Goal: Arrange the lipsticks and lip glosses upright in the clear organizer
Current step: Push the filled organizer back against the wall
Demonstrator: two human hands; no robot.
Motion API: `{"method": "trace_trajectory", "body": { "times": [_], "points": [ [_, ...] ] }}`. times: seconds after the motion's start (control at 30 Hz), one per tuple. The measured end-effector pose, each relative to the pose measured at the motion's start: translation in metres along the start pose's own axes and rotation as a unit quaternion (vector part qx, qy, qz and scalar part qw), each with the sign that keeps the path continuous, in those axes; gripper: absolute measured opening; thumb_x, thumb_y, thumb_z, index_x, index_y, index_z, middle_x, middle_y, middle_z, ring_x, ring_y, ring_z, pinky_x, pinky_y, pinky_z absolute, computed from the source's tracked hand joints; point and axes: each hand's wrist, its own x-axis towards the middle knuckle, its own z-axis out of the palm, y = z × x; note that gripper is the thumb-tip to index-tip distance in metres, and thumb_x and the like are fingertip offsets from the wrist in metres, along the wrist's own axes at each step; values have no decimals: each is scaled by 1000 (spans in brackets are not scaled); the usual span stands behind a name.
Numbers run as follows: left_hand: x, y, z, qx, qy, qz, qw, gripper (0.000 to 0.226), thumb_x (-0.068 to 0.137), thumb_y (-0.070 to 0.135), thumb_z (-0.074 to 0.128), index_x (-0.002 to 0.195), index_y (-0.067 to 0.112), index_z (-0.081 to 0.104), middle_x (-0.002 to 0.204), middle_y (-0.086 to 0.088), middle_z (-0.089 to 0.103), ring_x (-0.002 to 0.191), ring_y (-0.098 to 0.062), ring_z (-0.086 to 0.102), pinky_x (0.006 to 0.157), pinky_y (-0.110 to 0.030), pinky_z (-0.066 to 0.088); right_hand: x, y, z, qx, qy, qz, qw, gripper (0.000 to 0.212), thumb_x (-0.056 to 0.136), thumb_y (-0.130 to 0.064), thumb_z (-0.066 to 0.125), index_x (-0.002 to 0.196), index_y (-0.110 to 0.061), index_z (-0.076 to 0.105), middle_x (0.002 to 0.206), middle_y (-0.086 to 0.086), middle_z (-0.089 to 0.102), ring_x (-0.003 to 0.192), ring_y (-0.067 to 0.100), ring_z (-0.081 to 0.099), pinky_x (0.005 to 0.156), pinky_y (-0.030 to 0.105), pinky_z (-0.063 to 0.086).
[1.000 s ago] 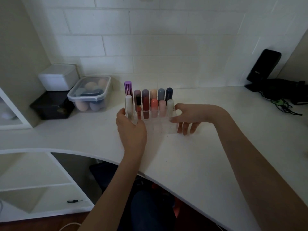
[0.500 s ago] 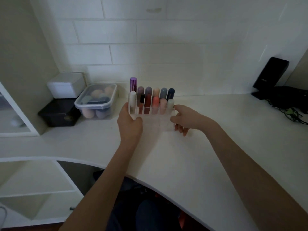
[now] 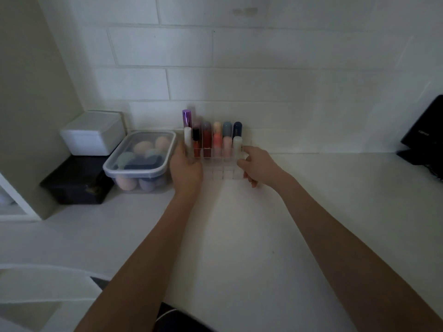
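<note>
The clear organizer (image 3: 221, 172) stands on the white counter close to the tiled back wall. Several lipsticks and lip glosses (image 3: 217, 140) stand upright in its rear compartments, among them a tall purple tube (image 3: 186, 118) at the back left and a dark blue one (image 3: 237, 129) at the back right. The front row of compartments looks empty. My left hand (image 3: 185, 170) grips the organizer's left end. My right hand (image 3: 255, 164) grips its right end.
A lidded clear tub of makeup sponges (image 3: 141, 159) sits just left of the organizer. Further left a white box (image 3: 93, 133) rests on a black box (image 3: 76, 182). A black device (image 3: 426, 133) stands at the right edge. The counter's curved front edge runs lower left.
Both hands have pushed the organizer away from me toward the back wall, keeping hold of its two ends. It now sits beside the sponge tub.
</note>
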Motion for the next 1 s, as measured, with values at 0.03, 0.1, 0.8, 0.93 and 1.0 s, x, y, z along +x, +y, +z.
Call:
{"method": "trace_trajectory", "body": {
  "times": [0.03,0.1,0.8,0.93,1.0],
  "points": [
    [2,-4,3,-7,12,12,1000,9,80,1,44,84,3,52,81,-16,58,74,-18,51,62,-13,39,3,2,2,7,6,-7,1000,51,96,-16,45,145,-12,31,68,11,56,38,14,50,32,21,43],
    [5,-8,5,24,29,42,998,8,78,-4,45,81,3,49,78,-13,55,72,-18,50,60,-7,37,6,5,7,24,23,-22,999,49,97,-16,44,144,-12,34,67,9,53,38,13,48,29,19,40],
    [-27,-1,13,332,-34,228,915,22,59,-5,62,78,6,67,87,-14,66,88,-37,60,72,-40,49,67,-69,24,-76,124,-283,948,19,84,-21,61,102,-19,68,88,-1,69,87,23,60,84,39,49],
    [-32,1,18,400,-30,260,878,25,65,2,46,79,7,66,81,-12,65,75,-30,62,62,-31,48,78,-74,33,-105,89,-275,951,19,84,-24,67,101,-16,67,85,-2,62,90,20,53,84,38,46],
    [-33,2,21,418,-34,256,871,28,61,0,62,88,6,66,81,-11,64,70,-28,60,55,-29,46,79,-76,34,-89,99,-274,953,17,83,-21,68,96,-12,67,84,0,63,87,18,55,83,39,47]
  ]
}}
